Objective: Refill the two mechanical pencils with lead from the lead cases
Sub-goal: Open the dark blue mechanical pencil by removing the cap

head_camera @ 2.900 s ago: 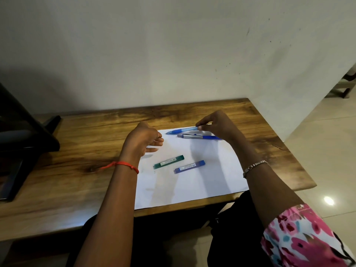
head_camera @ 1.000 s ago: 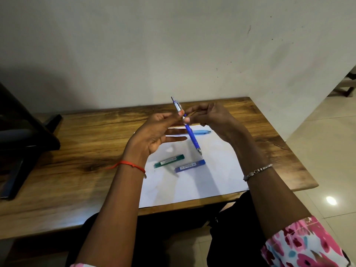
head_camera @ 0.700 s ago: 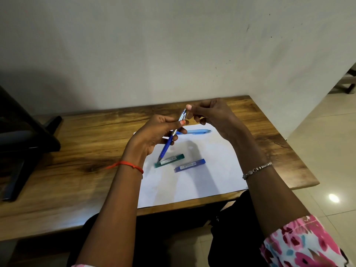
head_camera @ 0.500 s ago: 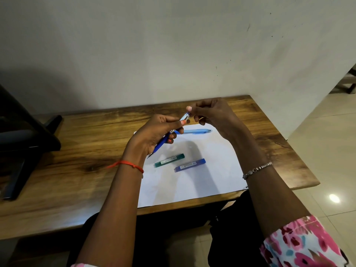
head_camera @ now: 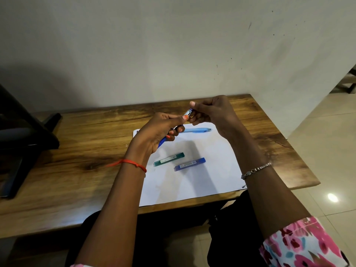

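My left hand (head_camera: 154, 132) grips a dark blue mechanical pencil (head_camera: 161, 143) by its barrel, tip pointing down and left, silver top end raised. My right hand (head_camera: 212, 112) pinches that top end (head_camera: 187, 112) between thumb and forefinger. A light blue mechanical pencil (head_camera: 198, 130) lies flat at the far edge of the white paper sheet (head_camera: 212, 176). On the sheet, nearer me, lie a green lead case (head_camera: 169, 159) and a blue lead case (head_camera: 189, 164), side by side and both closed.
The wooden table (head_camera: 86, 151) stands against a pale wall. A black stand or monitor base (head_camera: 23, 137) occupies the left end. The table's right edge drops to a tiled floor (head_camera: 327, 170).
The dark blue pencil was lifted off the sheet, swung tip-down into my left hand, and my right fingers closed on its top end. The light blue pencil and both cases stayed put.
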`<state>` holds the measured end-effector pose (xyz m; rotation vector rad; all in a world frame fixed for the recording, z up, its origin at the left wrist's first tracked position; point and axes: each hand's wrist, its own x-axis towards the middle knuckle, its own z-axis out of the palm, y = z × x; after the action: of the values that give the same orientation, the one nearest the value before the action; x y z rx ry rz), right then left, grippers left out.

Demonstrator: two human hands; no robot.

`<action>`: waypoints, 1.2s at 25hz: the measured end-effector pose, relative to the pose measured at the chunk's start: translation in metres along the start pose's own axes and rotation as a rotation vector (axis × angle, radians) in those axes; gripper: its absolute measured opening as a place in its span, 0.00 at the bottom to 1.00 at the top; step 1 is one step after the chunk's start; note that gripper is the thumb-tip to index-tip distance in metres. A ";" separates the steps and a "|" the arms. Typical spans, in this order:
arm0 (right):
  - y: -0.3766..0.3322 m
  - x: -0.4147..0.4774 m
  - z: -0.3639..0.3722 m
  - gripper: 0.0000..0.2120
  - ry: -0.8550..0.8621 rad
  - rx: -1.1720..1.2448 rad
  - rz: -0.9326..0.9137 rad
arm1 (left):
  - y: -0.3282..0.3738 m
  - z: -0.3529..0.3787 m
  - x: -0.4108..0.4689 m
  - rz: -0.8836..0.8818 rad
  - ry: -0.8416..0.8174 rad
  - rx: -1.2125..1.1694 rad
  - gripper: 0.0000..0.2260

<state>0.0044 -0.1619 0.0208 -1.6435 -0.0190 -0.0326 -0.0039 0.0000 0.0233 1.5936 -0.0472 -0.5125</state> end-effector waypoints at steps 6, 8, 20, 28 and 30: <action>-0.005 0.000 -0.016 0.09 -0.005 0.144 0.084 | -0.002 -0.007 -0.001 -0.055 0.029 0.038 0.10; -0.005 -0.001 -0.012 0.08 -0.032 0.191 0.194 | -0.001 -0.005 -0.001 -0.057 0.027 0.043 0.08; -0.001 -0.001 -0.013 0.07 -0.079 0.038 0.155 | -0.002 0.003 -0.001 -0.066 -0.020 0.051 0.07; 0.002 -0.003 -0.015 0.07 -0.002 -0.043 0.261 | -0.006 0.008 0.002 -0.102 -0.008 0.099 0.10; 0.006 -0.001 -0.021 0.07 0.112 -0.071 0.272 | -0.008 0.006 0.002 -0.131 -0.004 0.133 0.11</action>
<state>0.0031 -0.1830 0.0167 -1.7008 0.2933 0.0834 -0.0066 -0.0052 0.0157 1.7337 0.0207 -0.6256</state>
